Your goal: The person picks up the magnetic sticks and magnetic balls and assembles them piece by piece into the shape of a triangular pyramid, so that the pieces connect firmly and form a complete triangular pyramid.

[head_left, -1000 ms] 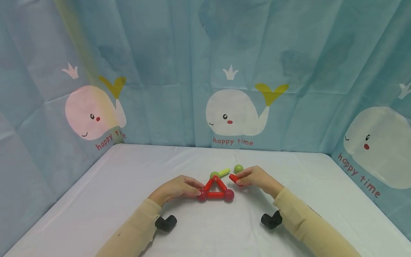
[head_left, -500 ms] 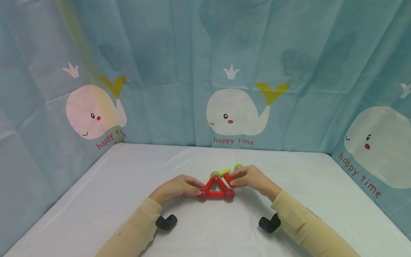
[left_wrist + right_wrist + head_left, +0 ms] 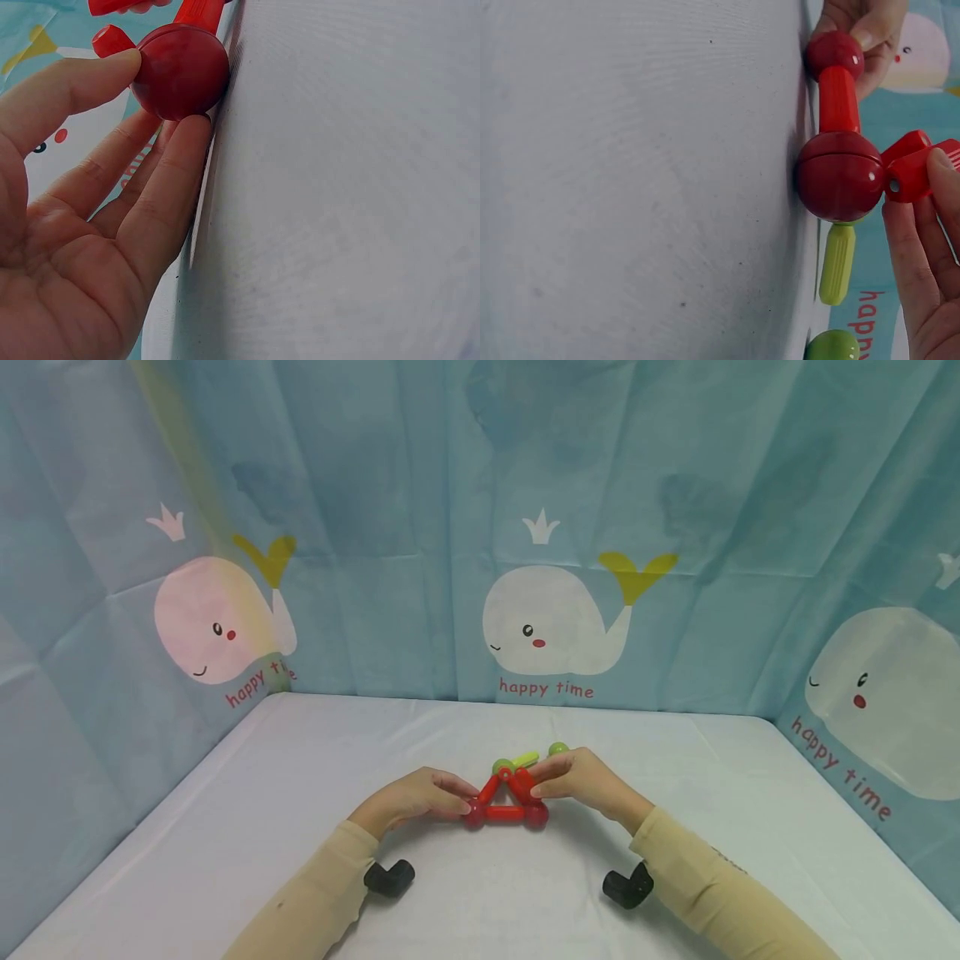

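A triangle of red building rods [image 3: 505, 813] lies at mid-table, with dark red balls at its two near corners. My left hand [image 3: 420, 795] pinches the left red ball [image 3: 184, 71] between thumb and fingers. Between the thumb and fingers of my right hand [image 3: 585, 781] is a loose red rod [image 3: 915, 178]. Its lower end is right at the right red ball [image 3: 840, 176], and it overlaps the triangle's right side in the head view. A green ball [image 3: 502, 767] shows behind the triangle's top corner.
A yellow-green rod [image 3: 527, 759] extends from behind the top corner toward another green ball [image 3: 558, 748], beside my right fingers. White cloth [image 3: 300, 760] covers the table. Blue whale-print curtains [image 3: 375, 527] stand at the back and sides.
My right hand has moved left with the red rod, from beside the triangle to its right side, and the rod has turned steeper. The left hand keeps its place on the ball.
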`<state>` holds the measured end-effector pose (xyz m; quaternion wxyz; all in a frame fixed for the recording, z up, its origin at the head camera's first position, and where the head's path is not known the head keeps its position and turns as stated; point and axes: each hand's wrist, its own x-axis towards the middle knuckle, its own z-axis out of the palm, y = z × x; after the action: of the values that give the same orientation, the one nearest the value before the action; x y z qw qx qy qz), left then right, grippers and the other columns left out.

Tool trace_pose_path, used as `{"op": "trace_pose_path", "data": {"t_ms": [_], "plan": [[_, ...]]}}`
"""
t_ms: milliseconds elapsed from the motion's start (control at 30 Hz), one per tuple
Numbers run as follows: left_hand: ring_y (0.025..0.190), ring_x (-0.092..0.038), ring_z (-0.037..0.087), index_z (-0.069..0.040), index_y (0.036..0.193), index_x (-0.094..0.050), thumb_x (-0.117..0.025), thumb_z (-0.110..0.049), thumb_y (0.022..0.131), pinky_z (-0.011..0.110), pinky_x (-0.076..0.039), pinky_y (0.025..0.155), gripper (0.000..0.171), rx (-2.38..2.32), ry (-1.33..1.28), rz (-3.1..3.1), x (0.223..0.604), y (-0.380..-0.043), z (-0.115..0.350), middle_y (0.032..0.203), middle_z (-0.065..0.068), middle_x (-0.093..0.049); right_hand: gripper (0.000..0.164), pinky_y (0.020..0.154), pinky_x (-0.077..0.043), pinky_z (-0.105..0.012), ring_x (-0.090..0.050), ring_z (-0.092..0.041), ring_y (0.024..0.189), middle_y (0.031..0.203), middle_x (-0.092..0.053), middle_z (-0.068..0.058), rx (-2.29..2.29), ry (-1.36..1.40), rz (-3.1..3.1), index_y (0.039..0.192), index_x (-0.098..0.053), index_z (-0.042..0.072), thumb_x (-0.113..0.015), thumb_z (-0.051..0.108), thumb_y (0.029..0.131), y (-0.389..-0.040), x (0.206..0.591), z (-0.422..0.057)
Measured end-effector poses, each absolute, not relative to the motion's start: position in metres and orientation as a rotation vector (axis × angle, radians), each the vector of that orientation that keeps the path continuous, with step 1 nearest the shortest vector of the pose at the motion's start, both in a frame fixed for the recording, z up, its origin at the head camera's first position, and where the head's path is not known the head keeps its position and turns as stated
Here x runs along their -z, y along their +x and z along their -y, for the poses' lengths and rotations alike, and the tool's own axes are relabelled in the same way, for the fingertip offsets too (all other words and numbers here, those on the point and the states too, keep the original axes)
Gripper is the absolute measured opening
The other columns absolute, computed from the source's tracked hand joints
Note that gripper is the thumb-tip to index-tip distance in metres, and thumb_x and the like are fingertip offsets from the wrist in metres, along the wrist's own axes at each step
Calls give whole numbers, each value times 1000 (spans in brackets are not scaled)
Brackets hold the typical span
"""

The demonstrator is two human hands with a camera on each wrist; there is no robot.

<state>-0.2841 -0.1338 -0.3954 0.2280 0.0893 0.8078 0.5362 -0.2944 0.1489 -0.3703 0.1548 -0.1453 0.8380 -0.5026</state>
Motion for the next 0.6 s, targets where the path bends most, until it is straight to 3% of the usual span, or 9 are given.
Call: {"op": "trace_pose_path", "data": {"t_ms": [600], "plan": [[97,-68,13,-10,117,-73,-74,-17,83,38,-54,95,34,-1457,230,-2237,397,-285,133,112,3,-74,30,87,-59,-35,-71,-12,91,102,-77,-8,1444,-445,-2411,112,-75,6,-79,15,84,-293,376,-142]]}}
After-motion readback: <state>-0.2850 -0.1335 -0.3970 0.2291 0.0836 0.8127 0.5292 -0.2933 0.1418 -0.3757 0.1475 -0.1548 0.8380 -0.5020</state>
